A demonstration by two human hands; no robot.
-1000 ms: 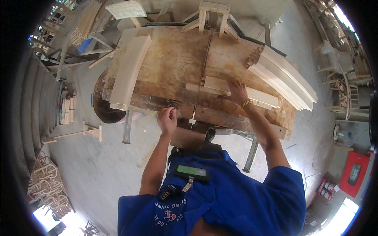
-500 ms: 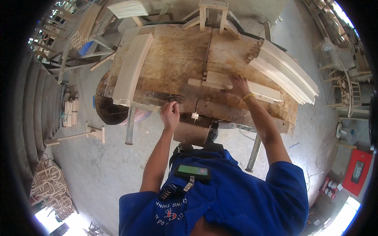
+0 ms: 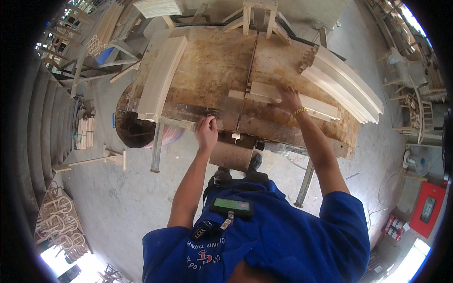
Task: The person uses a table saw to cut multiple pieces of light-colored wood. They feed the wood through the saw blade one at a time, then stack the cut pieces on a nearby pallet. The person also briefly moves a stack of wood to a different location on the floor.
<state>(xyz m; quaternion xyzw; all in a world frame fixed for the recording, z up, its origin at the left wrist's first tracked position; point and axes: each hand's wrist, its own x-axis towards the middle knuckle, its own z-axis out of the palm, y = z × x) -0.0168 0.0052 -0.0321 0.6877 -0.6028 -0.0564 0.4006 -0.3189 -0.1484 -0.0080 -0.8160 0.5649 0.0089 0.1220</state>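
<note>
My right hand (image 3: 289, 100) lies over a pale wooden bar (image 3: 317, 106) on the worn wooden worktable (image 3: 203, 61). Its fingers are stretched out and a little spread across the wood. The bar's other end (image 3: 264, 89) shows left of the hand, by the dark slot (image 3: 251, 61) that runs through the tabletop. A thinner pale strip (image 3: 237, 95) lies along the bar's near side and crosses the slot. At the table's front edge, left of the slot, my left hand (image 3: 206, 134) has its fingers curled together; anything inside them is hidden.
Long pale boards (image 3: 163, 78) lie on the table's left, and several curved ones (image 3: 342, 85) on its right. Beyond the far edge stands a wooden frame (image 3: 259, 5). A brown panel (image 3: 231, 155) hangs below the front edge. Bent wooden parts (image 3: 59, 217) are piled lower left.
The view has shifted slightly, so the table sits a little higher and further right. Both hands keep nearly the same places, the right over the bar, the left at the front edge.
</note>
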